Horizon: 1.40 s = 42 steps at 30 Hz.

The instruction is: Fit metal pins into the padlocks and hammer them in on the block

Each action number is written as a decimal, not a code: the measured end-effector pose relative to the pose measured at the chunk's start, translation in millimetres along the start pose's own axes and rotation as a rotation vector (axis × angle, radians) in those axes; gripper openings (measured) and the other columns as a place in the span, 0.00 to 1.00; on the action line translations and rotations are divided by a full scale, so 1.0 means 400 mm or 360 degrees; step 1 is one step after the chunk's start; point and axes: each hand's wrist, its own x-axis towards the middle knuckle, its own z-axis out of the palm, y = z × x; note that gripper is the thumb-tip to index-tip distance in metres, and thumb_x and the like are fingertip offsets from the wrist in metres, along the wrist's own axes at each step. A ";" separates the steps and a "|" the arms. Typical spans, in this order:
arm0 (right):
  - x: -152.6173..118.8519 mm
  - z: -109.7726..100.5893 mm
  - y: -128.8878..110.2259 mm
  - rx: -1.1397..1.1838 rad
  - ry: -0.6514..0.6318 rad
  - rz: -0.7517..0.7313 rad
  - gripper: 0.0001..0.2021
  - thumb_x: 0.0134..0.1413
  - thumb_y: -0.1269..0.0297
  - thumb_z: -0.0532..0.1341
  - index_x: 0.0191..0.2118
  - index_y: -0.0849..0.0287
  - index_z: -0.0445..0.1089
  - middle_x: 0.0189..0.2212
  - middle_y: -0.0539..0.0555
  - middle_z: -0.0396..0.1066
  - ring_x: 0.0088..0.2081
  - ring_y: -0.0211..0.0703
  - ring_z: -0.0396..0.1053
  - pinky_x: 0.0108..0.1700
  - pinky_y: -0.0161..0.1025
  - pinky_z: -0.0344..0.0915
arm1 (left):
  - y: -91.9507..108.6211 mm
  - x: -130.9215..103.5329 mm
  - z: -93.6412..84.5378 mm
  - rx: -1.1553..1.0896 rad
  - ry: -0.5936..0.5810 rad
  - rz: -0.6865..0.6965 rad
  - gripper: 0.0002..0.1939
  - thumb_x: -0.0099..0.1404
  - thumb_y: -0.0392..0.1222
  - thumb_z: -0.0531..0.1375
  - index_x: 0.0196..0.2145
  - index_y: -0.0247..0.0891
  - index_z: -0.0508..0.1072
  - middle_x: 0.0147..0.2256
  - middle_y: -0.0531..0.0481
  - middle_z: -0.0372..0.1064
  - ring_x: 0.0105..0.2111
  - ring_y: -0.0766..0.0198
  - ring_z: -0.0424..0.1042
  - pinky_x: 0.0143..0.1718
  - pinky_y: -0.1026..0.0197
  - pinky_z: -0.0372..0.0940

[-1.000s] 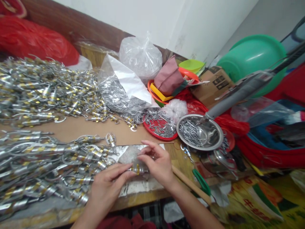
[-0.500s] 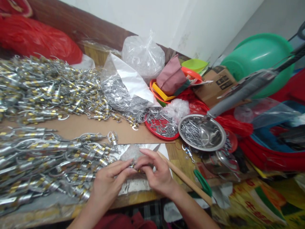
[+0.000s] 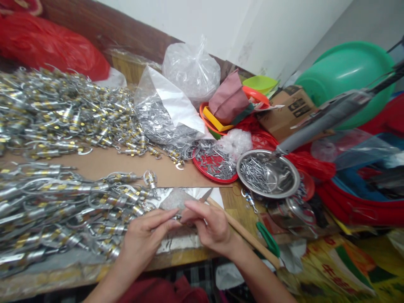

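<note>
My left hand [image 3: 142, 237] pinches a small shiny metal piece [image 3: 177, 217] between thumb and forefinger. Most of that piece is hidden by the fingers. Against its right end my right hand [image 3: 210, 227] is closed, fingers curled and tips turned down; what they grip is out of sight. Just beyond both hands lies a grey stone-like block [image 3: 175, 198] on a white sheet. A hammer with a wooden handle [image 3: 249, 237] rests to the right of my right hand. Left of my left hand, assembled silver-and-brass metal fittings [image 3: 104, 198] lie in rows.
A larger heap of fittings [image 3: 69, 109] fills the back left. A red tray [image 3: 217, 180] of small pins and a steel bowl [image 3: 284, 189] of long pins stand at right. A grey tool [image 3: 315, 122] slants over the bowl. Green-handled tool [image 3: 268, 240] lies near the edge.
My right hand's fingers have turned and curled further over the small metal piece, showing more of the hand's side. My left hand keeps its pinch. The view has shifted slightly.
</note>
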 end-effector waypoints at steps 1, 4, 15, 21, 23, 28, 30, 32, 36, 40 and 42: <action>0.000 -0.001 0.000 0.0014 -0.0019 -0.0013 0.29 0.50 0.81 0.49 0.58 0.52 0.48 0.33 0.50 0.72 0.36 0.37 0.70 0.39 0.37 0.69 | 0.002 0.000 -0.001 -0.0037 -0.0009 -0.0011 0.08 0.52 0.40 0.59 0.28 0.46 0.78 0.27 0.52 0.76 0.28 0.62 0.74 0.30 0.65 0.68; 0.001 -0.003 -0.012 0.0026 0.0043 -0.0011 0.29 0.50 0.82 0.50 0.57 0.52 0.49 0.32 0.51 0.72 0.35 0.36 0.70 0.38 0.35 0.69 | 0.012 0.001 -0.006 -0.0147 -0.0042 -0.0112 0.06 0.51 0.40 0.60 0.26 0.46 0.78 0.27 0.53 0.76 0.28 0.62 0.73 0.31 0.66 0.67; -0.048 0.018 -0.037 -0.0405 0.0242 -0.0057 0.22 0.48 0.79 0.56 0.49 0.51 0.63 0.37 0.55 0.70 0.37 0.40 0.69 0.35 0.35 0.69 | 0.024 -0.006 -0.012 -0.0497 -0.0032 -0.0400 0.07 0.51 0.45 0.61 0.26 0.42 0.77 0.31 0.51 0.70 0.31 0.63 0.70 0.31 0.65 0.66; -0.045 0.023 -0.032 -0.0435 0.0273 -0.0060 0.25 0.46 0.79 0.58 0.51 0.53 0.62 0.38 0.57 0.71 0.37 0.41 0.70 0.36 0.37 0.70 | 0.016 -0.011 -0.011 -0.0147 0.0125 -0.0139 0.06 0.52 0.46 0.60 0.25 0.44 0.75 0.39 0.51 0.62 0.43 0.61 0.64 0.45 0.63 0.59; -0.041 0.022 -0.034 -0.0445 0.0279 -0.0057 0.24 0.46 0.79 0.58 0.51 0.54 0.63 0.38 0.57 0.71 0.37 0.41 0.70 0.36 0.36 0.70 | 0.019 -0.012 -0.012 -0.0099 0.0132 -0.0108 0.05 0.53 0.46 0.59 0.25 0.45 0.75 0.39 0.51 0.61 0.43 0.61 0.63 0.46 0.63 0.57; -0.043 0.020 -0.038 -0.0518 0.0247 -0.0090 0.25 0.48 0.79 0.57 0.53 0.53 0.61 0.39 0.58 0.71 0.38 0.43 0.70 0.35 0.38 0.70 | 0.026 -0.016 -0.015 -0.0090 0.0084 -0.0089 0.05 0.54 0.46 0.59 0.26 0.45 0.74 0.39 0.51 0.63 0.43 0.61 0.64 0.45 0.62 0.58; -0.042 0.021 -0.041 -0.0510 0.0248 -0.0084 0.25 0.47 0.80 0.57 0.52 0.53 0.61 0.40 0.58 0.71 0.38 0.43 0.70 0.36 0.38 0.70 | 0.028 -0.017 -0.015 -0.0122 0.0062 -0.0089 0.05 0.54 0.45 0.59 0.26 0.45 0.74 0.39 0.51 0.65 0.43 0.61 0.65 0.45 0.63 0.59; -0.037 0.025 -0.047 -0.0404 0.0301 -0.0015 0.23 0.47 0.79 0.58 0.50 0.56 0.65 0.38 0.58 0.72 0.37 0.42 0.71 0.37 0.37 0.70 | 0.032 -0.017 -0.015 -0.0177 0.0047 -0.0093 0.04 0.53 0.44 0.59 0.26 0.45 0.74 0.39 0.52 0.67 0.43 0.61 0.65 0.45 0.63 0.58; -0.020 0.034 -0.067 -0.0097 0.0435 0.0268 0.13 0.47 0.75 0.60 0.41 0.60 0.71 0.31 0.56 0.73 0.33 0.40 0.71 0.35 0.33 0.70 | 0.045 -0.017 -0.016 -0.0272 -0.0039 -0.0137 0.04 0.54 0.43 0.59 0.26 0.45 0.75 0.38 0.53 0.72 0.42 0.61 0.68 0.47 0.63 0.58; -0.013 0.036 -0.089 -0.0016 0.0336 0.0585 0.08 0.48 0.71 0.61 0.37 0.62 0.72 0.27 0.54 0.73 0.28 0.38 0.70 0.30 0.33 0.68 | 0.048 -0.021 -0.015 -0.0340 -0.0091 -0.0276 0.06 0.55 0.44 0.59 0.28 0.43 0.75 0.34 0.53 0.74 0.37 0.61 0.70 0.41 0.63 0.61; -0.015 0.035 -0.096 -0.0060 0.0344 0.0632 0.07 0.48 0.71 0.61 0.35 0.62 0.72 0.26 0.53 0.72 0.27 0.37 0.69 0.29 0.32 0.67 | 0.044 -0.022 -0.011 -0.0389 -0.0061 -0.0329 0.06 0.54 0.44 0.60 0.28 0.42 0.75 0.32 0.53 0.74 0.34 0.63 0.70 0.37 0.65 0.62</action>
